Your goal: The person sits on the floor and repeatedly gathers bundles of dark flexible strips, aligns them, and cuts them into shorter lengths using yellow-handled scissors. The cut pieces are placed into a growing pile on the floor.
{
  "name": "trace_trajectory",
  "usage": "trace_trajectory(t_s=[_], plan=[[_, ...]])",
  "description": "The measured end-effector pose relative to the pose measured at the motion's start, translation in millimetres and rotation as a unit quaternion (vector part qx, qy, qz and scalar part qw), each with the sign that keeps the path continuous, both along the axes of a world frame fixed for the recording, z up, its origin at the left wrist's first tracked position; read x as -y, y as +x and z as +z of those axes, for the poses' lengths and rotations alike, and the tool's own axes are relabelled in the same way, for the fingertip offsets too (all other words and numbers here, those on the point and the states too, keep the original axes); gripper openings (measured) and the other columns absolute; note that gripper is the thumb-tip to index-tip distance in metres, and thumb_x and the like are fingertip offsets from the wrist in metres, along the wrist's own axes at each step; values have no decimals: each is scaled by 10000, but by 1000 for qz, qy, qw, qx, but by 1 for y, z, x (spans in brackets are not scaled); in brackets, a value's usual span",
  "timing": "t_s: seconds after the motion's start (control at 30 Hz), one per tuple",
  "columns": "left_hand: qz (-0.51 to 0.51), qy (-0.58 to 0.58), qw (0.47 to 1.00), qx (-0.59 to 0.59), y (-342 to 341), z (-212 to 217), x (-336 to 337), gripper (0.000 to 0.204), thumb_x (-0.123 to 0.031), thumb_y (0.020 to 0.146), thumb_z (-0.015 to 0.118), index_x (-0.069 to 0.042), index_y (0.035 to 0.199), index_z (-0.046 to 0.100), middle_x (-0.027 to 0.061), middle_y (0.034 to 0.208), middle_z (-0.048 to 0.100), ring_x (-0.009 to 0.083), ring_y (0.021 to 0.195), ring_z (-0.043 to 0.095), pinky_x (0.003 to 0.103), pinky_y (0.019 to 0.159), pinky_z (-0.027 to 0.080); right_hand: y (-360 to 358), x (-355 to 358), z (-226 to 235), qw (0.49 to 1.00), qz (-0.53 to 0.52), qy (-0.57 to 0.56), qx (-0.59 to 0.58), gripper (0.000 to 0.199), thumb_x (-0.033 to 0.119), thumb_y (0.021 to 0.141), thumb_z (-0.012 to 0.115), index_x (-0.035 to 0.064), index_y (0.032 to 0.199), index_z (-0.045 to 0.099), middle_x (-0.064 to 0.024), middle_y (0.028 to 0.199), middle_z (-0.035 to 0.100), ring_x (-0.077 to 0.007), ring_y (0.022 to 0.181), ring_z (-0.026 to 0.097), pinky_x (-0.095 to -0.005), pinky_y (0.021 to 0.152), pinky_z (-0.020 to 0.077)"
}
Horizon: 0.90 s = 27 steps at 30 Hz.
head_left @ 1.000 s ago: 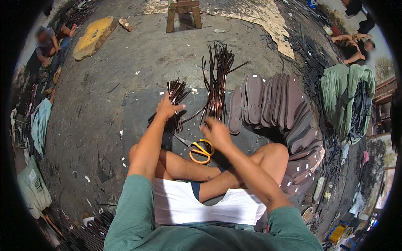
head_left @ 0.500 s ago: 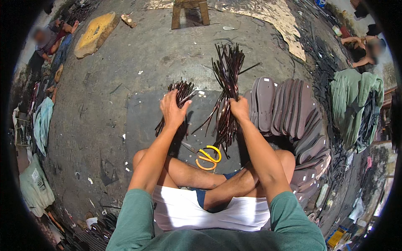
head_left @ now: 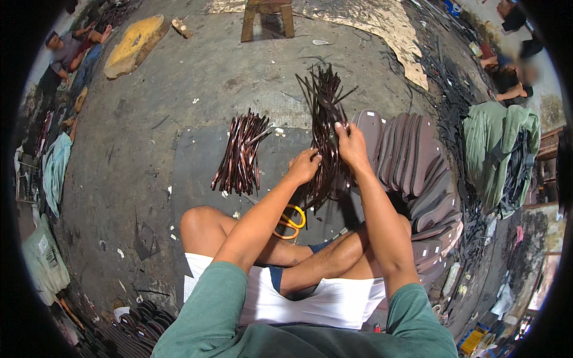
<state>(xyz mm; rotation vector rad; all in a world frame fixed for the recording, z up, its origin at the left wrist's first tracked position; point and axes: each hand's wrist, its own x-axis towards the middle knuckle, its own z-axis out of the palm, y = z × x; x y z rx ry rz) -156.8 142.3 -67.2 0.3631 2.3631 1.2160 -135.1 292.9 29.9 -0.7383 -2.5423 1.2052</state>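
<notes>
A loose sheaf of long, shiny dark-brown strips (head_left: 325,98) stands between my hands in front of my crossed legs, its upper ends fanned out. My left hand (head_left: 305,166) is closed round the sheaf's lower left side, fingers curled. Higher up on the right, my right hand (head_left: 352,145) grips the same strips with its thumb pointing up. A second bundle of brown strips (head_left: 242,154) lies on the dark mat to the left, touched by neither hand. Partly behind my left forearm lie scissors with yellow-orange handles (head_left: 292,222).
Brown shoe soles (head_left: 412,155) stand packed in a curved row by my right knee. Beyond it hangs green cloth (head_left: 498,149). A wooden stool (head_left: 267,21) and a yellow-topped slab (head_left: 134,45) are farther off. People sit at the far left and far right.
My left hand has let go of the left bundle and moved right onto the other strips. That left bundle now lies on the mat. My right hand has shifted slightly up its sheaf.
</notes>
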Motion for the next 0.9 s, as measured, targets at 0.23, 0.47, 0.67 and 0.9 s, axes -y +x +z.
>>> trace_trajectory(t_s=[0.23,0.47,0.67,0.9], plan=[[67,40,997,16,-14,28,-26,849,-557,822,606,-16,1424,347,253,1443,357,394,1332,353,451,1089,291,13,-3,-16,990,5,-139,-5,358,316,929,563,-36,867,586,-121,691,605,-235,622,589,-370,603,444],[-71,-134,978,-139,-6,-25,-45,917,-294,813,687,-88,1507,125,257,1541,110,409,1407,209,533,1131,200,45,1,86,942,-33,-299,-148,267,345,956,563,81,918,565,52,626,430,-36,472,366,-211,423,305],[-97,118,979,-136,-18,-37,-51,791,-264,868,613,-128,1510,171,304,1524,93,461,1398,182,517,1127,218,86,4,191,890,-6,-365,-274,241,365,986,501,130,1037,506,53,604,367,-32,432,338,-180,392,291],[113,402,837,354,38,107,-13,397,-375,1016,366,-60,1135,577,70,1049,681,182,953,638,338,871,485,112,46,115,899,27,-427,-91,338,431,992,455,113,1088,518,64,622,373,-19,439,309,-192,384,256]])
